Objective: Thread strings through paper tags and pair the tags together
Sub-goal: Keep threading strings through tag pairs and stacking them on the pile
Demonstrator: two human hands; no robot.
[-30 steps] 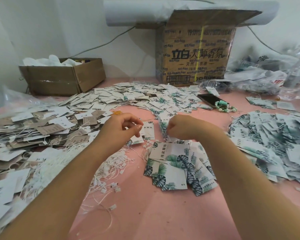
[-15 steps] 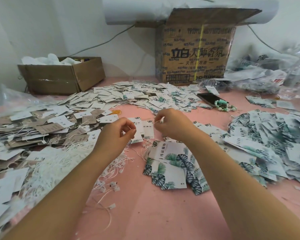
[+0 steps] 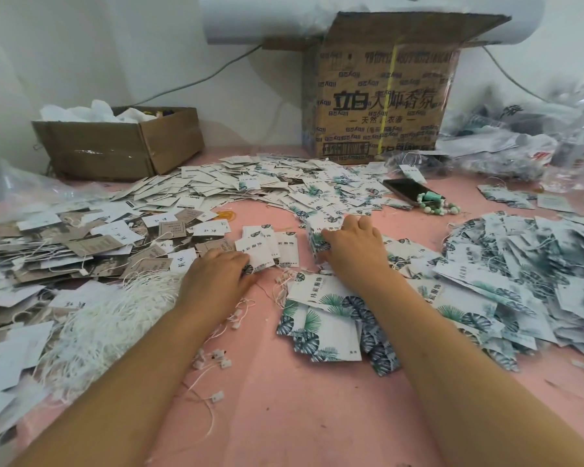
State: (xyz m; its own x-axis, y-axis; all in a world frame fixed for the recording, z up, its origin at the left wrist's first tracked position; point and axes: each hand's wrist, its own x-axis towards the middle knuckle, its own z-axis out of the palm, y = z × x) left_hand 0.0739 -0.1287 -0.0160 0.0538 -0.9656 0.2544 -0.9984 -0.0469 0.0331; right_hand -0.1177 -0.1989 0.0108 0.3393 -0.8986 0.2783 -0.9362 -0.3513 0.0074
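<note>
Between our forearms, just short of the right hand (image 3: pixel 354 246), lie large leaf tags (image 3: pixel 321 326). A bundle of white strings (image 3: pixel 115 318) sits left of our left hand (image 3: pixel 216 281), whose fingers curl round a fan of small tags (image 3: pixel 260 252). The right hand covers a tag stack (image 3: pixel 315 239), fingers loosely spread; we cannot tell whether it grips. Beyond it lies a phone (image 3: pixel 407 191), then a cardboard box (image 3: pixel 381 96).

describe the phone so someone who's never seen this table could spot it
Find the tall printed cardboard box at the back of the pink table. Just in front of its right corner lies the phone. It is the only flat black thing among pale paper tags, with green beads at its near end.
</note>
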